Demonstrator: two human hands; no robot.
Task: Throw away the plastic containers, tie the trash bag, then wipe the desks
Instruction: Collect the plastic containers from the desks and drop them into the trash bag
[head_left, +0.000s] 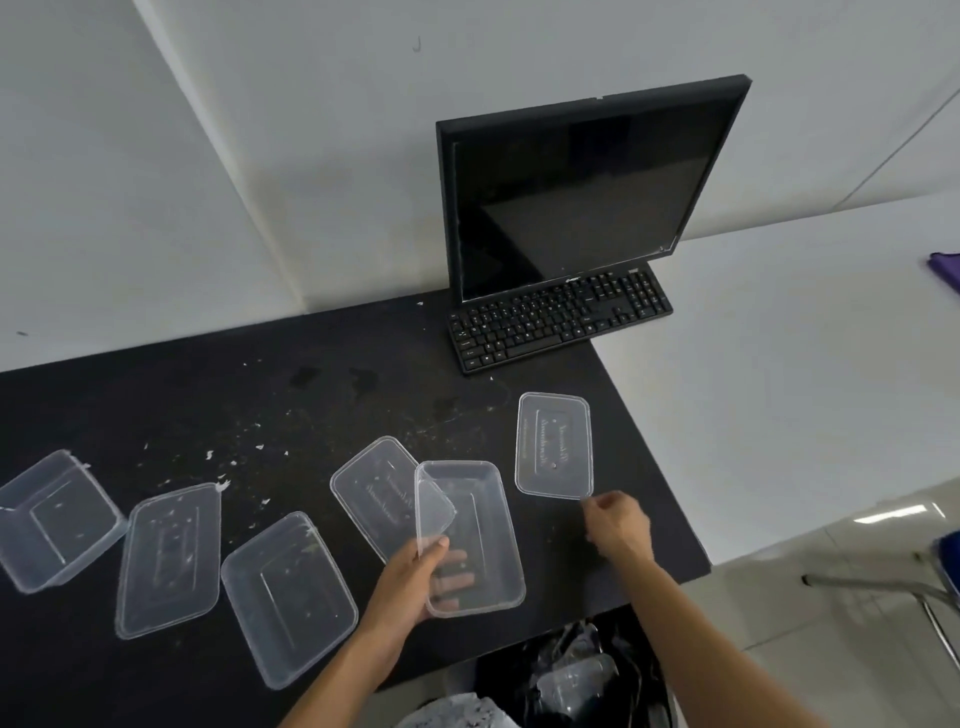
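Note:
Several clear plastic containers and lids lie on a black desk (291, 395) strewn with crumbs. My left hand (415, 577) grips one clear container (483, 499) by its near left side, thumb over the rim and fingers under it. A flat lid (374, 493) lies just left of it, partly under it. Another lid (555, 445) lies to the right, and my right hand (618, 525) pinches its near right corner. Further left are a container (288, 597), a lid (169, 558) and a deep container (54, 519). A black trash bag (576, 675) with clear plastic inside stands below the desk edge.
A black monitor (582, 192) and keyboard (561, 319) stand at the desk's far right corner. A white desk (779, 374) adjoins on the right, with a purple thing (945, 270) at its far edge. A chair's metal leg (883, 584) shows over the tiled floor at right.

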